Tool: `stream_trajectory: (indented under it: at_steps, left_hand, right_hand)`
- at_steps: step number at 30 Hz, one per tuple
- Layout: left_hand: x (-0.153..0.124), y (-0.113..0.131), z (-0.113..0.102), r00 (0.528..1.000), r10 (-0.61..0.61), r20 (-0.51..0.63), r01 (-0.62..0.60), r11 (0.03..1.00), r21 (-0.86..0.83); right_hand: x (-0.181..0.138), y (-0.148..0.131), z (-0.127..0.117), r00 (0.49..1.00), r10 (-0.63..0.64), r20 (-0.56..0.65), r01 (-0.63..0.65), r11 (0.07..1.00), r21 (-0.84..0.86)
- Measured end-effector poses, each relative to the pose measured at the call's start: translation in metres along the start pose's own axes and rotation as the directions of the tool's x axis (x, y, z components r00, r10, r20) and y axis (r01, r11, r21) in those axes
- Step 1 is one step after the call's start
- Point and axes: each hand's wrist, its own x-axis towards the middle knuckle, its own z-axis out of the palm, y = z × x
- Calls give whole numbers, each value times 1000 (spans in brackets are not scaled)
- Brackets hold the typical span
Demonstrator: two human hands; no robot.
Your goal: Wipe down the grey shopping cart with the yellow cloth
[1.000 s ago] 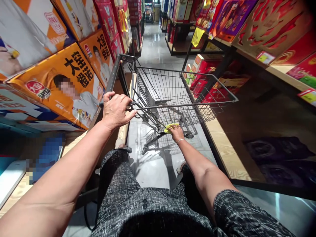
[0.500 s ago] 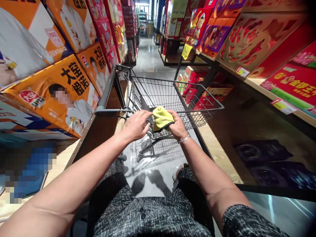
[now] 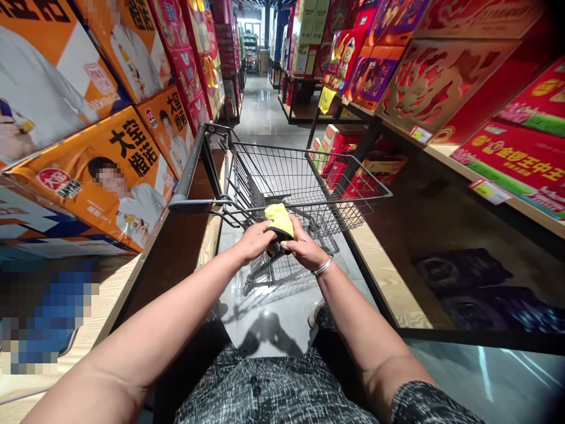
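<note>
Both hands close on a small, soft yellow cloth with a dark edge (image 3: 279, 219): the left hand (image 3: 256, 241) pinches its left side, the right hand (image 3: 308, 248) its right, thumbs uppermost. How firmly the hidden fingers grip underneath, I cannot tell. The cloth is bunched up in front of the person, seen against the grey wire-basket shopping cart (image 3: 318, 204); whether it touches the wires is unclear.

The likeliest mishap seems a slip: should one hand let go before the other has a full hold, the loose folds could drop onto the grey, glossy tiled floor (image 3: 282, 297). A dangling corner might also catch on the thin wires, as might the silver bracelet (image 3: 323, 266) on the right wrist if it dips among them. Neither hand is on the grey cart handle (image 3: 189, 204), so a nudge could roll the cart against the pale wooden shelf board (image 3: 392, 282) at the right.
</note>
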Motion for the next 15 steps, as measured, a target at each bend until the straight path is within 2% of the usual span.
stream_trajectory:
  at_steps: [1, 2, 5, 7, 8, 9, 10, 11, 12, 13, 15]
  left_hand:
    - [1, 1, -1, 1000, 4, 12, -3, 999, -45]
    - [2, 3, -3, 999, 27, 32, -25, 997, -79]
    - [3, 15, -15, 978, 169, 124, -161, 984, -71]
    - [4, 27, -25, 960, 255, 113, -268, 956, 117]
    - [5, 33, -31, 956, 291, 48, -292, 915, 278]
    - [6, 37, -35, 941, 333, -63, -270, 848, 457]
    - [7, 41, -39, 907, 384, -173, -205, 761, 616]
    - [9, 42, -42, 865, 432, -254, -118, 669, 734]
    - [10, 42, -44, 839, 461, -290, -39, 581, 813]
    - [12, 39, -44, 838, 468, -279, 12, 497, 868]
    - [15, 29, -44, 886, 429, -176, 26, 333, 943]
  right_hand:
    - [0, -4, -3, 998, -8, 68, 6, 999, 38]
    - [1, -7, -5, 996, -24, 82, 22, 999, 25]
    - [16, -14, -10, 988, -126, -90, 104, 969, -223]
    - [32, -15, -12, 957, -228, -177, 141, 905, -400]
    - [40, -15, -13, 941, -277, -193, 153, 860, -486]
    - [48, -15, -13, 929, -317, -193, 153, 801, -578]
    - [55, -15, -13, 921, -346, -180, 142, 727, -672]
    - [62, -15, -12, 919, -363, -155, 125, 640, -758]
    - [68, -14, -11, 924, -365, -114, 116, 553, -825]
    - [72, -14, -10, 934, -351, -58, 127, 479, -868]
    - [78, -10, -11, 945, -320, 67, 198, 396, -897]
